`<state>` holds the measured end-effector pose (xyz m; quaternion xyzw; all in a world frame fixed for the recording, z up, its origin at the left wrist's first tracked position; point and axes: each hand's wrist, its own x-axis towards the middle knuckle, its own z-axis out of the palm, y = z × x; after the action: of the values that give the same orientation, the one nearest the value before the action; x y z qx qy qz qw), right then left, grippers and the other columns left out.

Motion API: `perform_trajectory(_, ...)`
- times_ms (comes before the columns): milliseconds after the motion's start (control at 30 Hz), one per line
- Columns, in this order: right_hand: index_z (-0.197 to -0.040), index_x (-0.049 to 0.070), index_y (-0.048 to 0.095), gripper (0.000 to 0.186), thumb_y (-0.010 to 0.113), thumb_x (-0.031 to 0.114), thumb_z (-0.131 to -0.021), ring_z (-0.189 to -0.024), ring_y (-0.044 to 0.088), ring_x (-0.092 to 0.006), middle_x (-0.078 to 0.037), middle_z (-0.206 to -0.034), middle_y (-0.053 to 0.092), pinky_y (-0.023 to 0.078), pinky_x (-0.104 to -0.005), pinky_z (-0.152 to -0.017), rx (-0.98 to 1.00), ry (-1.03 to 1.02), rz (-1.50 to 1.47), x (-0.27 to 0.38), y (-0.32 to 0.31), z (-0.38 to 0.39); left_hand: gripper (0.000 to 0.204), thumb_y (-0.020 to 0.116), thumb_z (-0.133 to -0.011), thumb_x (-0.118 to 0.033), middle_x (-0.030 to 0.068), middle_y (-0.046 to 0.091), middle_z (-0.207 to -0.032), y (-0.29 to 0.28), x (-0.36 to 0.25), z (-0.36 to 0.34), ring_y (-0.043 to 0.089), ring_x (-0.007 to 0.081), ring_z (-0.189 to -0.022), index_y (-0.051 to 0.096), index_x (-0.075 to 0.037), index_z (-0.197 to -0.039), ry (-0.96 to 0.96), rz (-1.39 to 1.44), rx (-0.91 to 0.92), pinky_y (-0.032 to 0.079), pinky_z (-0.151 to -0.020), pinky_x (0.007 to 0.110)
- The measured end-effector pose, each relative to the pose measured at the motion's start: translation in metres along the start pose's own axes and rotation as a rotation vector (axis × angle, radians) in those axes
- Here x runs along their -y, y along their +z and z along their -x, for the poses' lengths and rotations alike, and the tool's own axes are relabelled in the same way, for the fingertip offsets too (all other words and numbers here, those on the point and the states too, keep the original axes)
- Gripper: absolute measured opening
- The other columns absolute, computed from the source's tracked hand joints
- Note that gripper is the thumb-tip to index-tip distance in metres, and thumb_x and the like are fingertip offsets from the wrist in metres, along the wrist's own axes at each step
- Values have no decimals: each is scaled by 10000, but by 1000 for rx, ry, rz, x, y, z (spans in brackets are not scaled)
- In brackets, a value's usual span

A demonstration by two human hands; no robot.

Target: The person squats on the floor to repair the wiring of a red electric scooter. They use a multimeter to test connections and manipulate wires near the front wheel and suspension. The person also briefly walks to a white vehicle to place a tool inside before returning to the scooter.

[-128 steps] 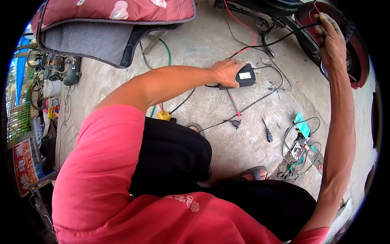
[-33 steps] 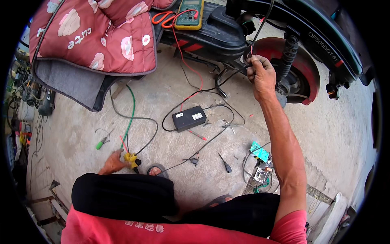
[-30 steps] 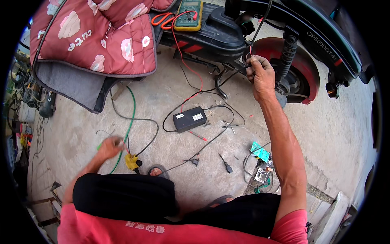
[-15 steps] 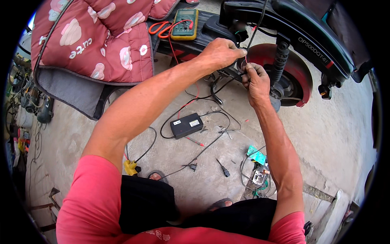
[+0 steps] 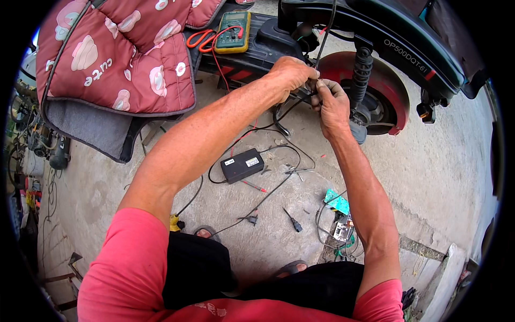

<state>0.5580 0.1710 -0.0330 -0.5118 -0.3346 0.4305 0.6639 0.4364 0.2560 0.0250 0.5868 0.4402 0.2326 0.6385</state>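
Note:
My left hand [image 5: 294, 75] reaches up from the lower left with fingers closed at a thin wire of the black cable [image 5: 323, 43]. Just below and right, my right hand [image 5: 331, 107] pinches the same cable and wire. The fingertips nearly meet and partly hide the join. Behind both hands is a black electric scooter [image 5: 397, 40] with a red rear wheel [image 5: 391, 96] and a shock absorber [image 5: 359, 75]. A yellow-edged multimeter [image 5: 233, 32] with red leads lies on its footboard beside orange loop handles [image 5: 199, 40]. A black power adapter [image 5: 241, 169] sits on the concrete below.
A pink quilted cover [image 5: 112, 59] hangs at upper left. On the ground [image 5: 440, 177] lie cables, a loose plug [image 5: 295, 225], circuit boards [image 5: 338, 201] with wires, small tools [image 5: 300, 172] and a partly hidden yellow socket [image 5: 175, 223] near my feet. Machinery [image 5: 37, 134] stands at the far left.
My left hand has risen from beside the yellow socket to the wire at my right hand. My right hand has shifted slightly left in the view and still pinches the cable.

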Motion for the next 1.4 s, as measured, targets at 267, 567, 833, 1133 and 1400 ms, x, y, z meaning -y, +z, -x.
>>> perform_trajectory(267, -1038, 13, 580, 205, 613, 182, -926, -622, 555, -65, -29, -864, 644, 439, -196, -527, -26, -8, -3, 5, -9, 8, 147, 676, -786, -264, -22, 596, -772, -8, -5, -3, 506, 90, -645, 635, -125, -812, -188, 236, 46, 466, -701, 328)
perform_trajectory(567, -1083, 4, 565, 209, 586, 147, -932, -761, 633, -109, -78, -1012, 638, 501, -218, -595, 13, 32, -47, 4, -37, 22, 136, 662, -794, -248, -21, 589, -772, -7, -4, -4, 514, 88, -637, 627, -118, -815, -242, 300, 67, 482, -717, 345)
perform_trajectory(833, -1066, 11, 538, 183, 510, 142, -940, -838, 653, -213, -110, -965, 606, 532, -269, -654, -165, 308, -294, 1, -40, 24, 143, 657, -806, -248, -9, 601, -768, -2, 2, -7, 541, 103, -646, 620, -110, -815, -264, 335, 97, 492, -720, 356)
perform_trajectory(1133, -1049, 10, 522, 161, 496, 137, -953, -791, 657, -213, -124, -926, 612, 547, -270, -597, -228, 429, -316, -16, -53, 4, 132, 648, -816, -199, 32, 621, -775, -5, 3, -7, 591, 141, -679, 604, -75, -829, -295, 446, 109, 531, -690, 356)
perform_trajectory(1400, -1063, 23, 540, 174, 510, 156, -956, -774, 645, -195, -107, -922, 617, 529, -266, -596, -232, 460, -275, -27, -63, -7, 133, 651, -821, -193, 27, 622, -763, -8, 1, -8, 593, 133, -665, 608, -70, -842, -286, 460, 138, 531, -663, 344)
